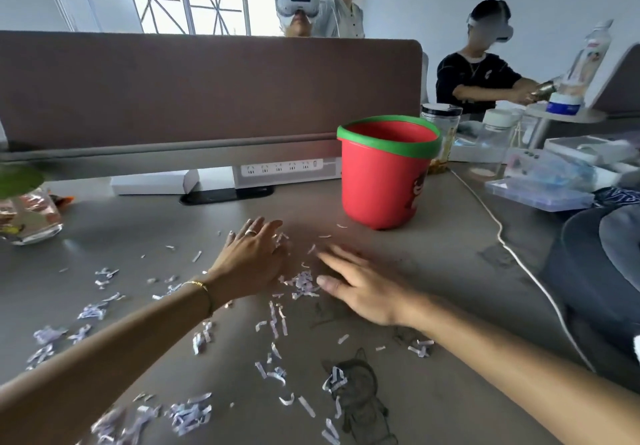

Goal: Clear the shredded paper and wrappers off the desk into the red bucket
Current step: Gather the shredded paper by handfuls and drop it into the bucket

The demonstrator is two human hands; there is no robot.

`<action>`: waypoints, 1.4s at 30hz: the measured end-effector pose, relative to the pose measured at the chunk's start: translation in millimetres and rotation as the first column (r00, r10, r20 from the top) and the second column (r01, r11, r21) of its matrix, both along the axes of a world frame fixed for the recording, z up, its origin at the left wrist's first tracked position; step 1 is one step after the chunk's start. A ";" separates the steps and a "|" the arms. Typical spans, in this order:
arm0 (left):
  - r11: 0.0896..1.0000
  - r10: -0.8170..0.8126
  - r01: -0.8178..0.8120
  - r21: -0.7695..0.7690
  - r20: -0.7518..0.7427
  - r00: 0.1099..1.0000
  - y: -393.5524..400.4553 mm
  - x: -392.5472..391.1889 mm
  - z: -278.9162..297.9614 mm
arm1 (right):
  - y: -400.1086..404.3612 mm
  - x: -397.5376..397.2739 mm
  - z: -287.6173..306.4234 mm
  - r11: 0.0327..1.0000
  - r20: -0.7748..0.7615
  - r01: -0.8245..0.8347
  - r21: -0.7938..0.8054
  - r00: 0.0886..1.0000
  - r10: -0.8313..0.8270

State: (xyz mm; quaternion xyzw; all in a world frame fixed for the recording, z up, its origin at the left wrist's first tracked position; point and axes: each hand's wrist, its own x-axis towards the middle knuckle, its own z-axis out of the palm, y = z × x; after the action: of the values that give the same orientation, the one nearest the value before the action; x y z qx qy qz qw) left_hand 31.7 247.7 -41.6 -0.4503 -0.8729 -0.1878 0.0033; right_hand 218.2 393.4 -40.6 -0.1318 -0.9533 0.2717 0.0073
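On the grey desk (433, 271), a gathering step is judged to be in hand: shredded paper (301, 282) is being raked into a small pile between the two hands, nothing lifted yet

Largest first: brown partition (207, 91) runs along the back edge, power strip (282, 166) below it; people in headsets are seen beyond. Red bucket (384, 174), green-rimmed, stands upright on the desk, beyond and right of the hands, apart from them. Clutter at right: jars, clear boxes, a white cable (498, 233) trailing across. Glass jar (29, 216) at far left

Left hand (252, 257) is flat and spread, palm down, holding nothing. Right hand (360, 288) likewise flat, fingers extended, empty; slightly blurred

Shreds are scattered widely, mostly near and left of the forearms, a few beside the bucket. Wrappers cannot be made out

Next move is judged to need the hands closed together under the pile, scooped, carried over the bucket rim. Many passes remain
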 end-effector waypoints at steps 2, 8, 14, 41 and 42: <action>0.999 -0.036 0.036 -0.025 0.001 0.999 5.6 0.3 -1.7 | 14.9 -8.4 -0.8 0.999 -0.051 0.045 0.011 0.998 -0.044; 0.967 -0.254 0.243 0.078 0.212 0.944 -17.4 20.3 11.5 | 30.2 -48.6 -0.8 0.986 -0.022 0.109 0.128 0.994 -0.107; 0.999 0.044 -0.044 0.012 -0.006 0.999 -97.1 -21.5 18.5 | -31.8 -104.2 -7.2 0.954 0.040 -0.166 0.251 0.986 0.161; 0.991 -0.133 0.134 0.005 0.141 0.981 -117.4 -34.3 5.8 | -23.8 -137.7 -1.6 0.979 0.050 0.029 0.200 0.998 -0.039; 0.994 -0.105 0.105 0.007 0.127 0.986 -130.9 -35.6 6.7 | -36.1 -146.6 0.4 0.983 0.044 -0.026 0.182 0.999 0.018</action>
State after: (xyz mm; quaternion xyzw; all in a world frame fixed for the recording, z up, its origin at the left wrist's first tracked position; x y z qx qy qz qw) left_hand -3.9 116.8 -35.0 -0.4827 -0.8464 -0.2162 -0.0620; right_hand 71.7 357.3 -40.2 -0.1259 -0.9755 0.1804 -0.0039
